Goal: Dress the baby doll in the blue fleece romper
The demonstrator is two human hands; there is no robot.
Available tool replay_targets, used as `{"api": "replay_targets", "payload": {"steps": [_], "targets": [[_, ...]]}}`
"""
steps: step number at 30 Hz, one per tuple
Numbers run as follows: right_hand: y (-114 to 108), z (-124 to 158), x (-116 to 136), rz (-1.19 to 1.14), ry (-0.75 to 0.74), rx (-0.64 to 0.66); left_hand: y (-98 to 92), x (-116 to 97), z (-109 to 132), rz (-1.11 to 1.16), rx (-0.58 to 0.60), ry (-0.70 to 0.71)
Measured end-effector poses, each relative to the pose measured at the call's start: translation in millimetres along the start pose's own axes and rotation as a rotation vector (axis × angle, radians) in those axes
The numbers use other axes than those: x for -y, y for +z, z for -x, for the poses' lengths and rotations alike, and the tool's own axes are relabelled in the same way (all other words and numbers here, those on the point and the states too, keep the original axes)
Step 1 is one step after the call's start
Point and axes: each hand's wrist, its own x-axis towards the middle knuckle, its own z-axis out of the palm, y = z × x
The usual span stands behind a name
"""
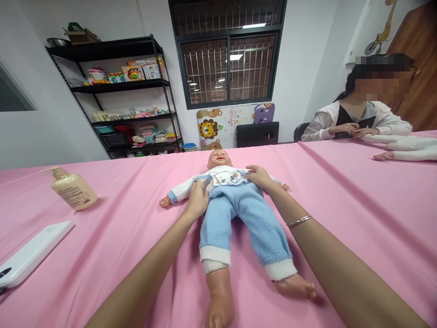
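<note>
Your 2 bare forearms reach in from the bottom corners, with a thin metal bangle (299,221) circling the right wrist. Your left hand (196,200) lies with its fingers (201,189) open and flat against the soft white top (227,177) of a vinyl baby doll (235,214). Your right hand (261,177) rests at the top's opposite edge, its fingers (251,170) curved, though you cannot tell whether they pinch the cloth. The doll lies face up mid-bench in fuzzy blue fleece trousers (244,223), its glossy legs bare below the cuffs. On the pink cloth-covered bench (358,218), a ribbed-neck pump bottle (73,189) and a smooth white phone (34,253) lie to your left. To your right, a seated person (358,120) sits beside a second doll's white-clad legs (403,148).
</note>
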Motion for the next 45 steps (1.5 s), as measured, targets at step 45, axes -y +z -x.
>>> {"api": "replay_targets", "payload": {"steps": [45], "targets": [[-41, -1, -41, -0.394, 0.069, 0.771, -35.3, 15, -12, 0.509, 0.353, -0.206]]}}
